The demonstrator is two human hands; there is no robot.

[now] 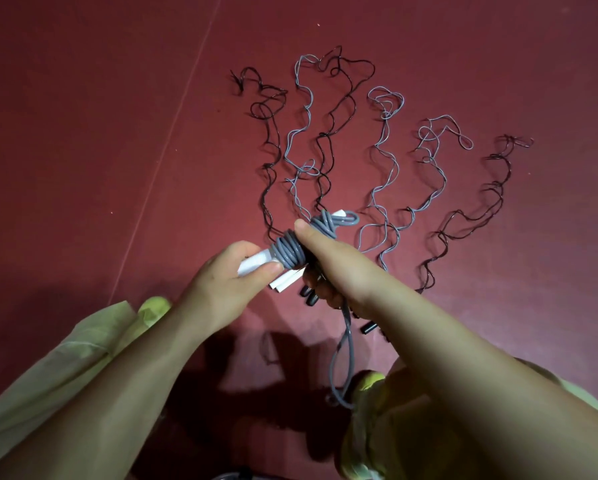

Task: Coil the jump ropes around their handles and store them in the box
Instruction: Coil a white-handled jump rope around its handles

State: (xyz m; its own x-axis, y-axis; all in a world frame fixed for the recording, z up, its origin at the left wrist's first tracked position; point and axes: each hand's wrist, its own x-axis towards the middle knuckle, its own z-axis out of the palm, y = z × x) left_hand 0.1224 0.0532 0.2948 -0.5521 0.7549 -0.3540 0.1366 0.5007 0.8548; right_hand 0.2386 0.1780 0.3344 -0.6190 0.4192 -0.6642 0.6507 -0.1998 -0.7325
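I hold a grey jump rope (288, 251) wound in tight coils around its white handles (256, 265). My left hand (228, 282) grips the bare white end of the handles. My right hand (328, 258) is wrapped over the coils, thumb on top, and a loose grey loop (342, 362) hangs below it. On the floor beyond lie several uncoiled ropes, some grey (384, 174), some black (270, 161), stretched out in wavy lines. No box is in view.
The floor is a dark red mat (83, 133) with a pale seam line running diagonally at the left. White handles (285, 284) and black handles (311, 297) of other ropes lie under my hands. My knees in pale yellow cloth (31, 375) frame the bottom.
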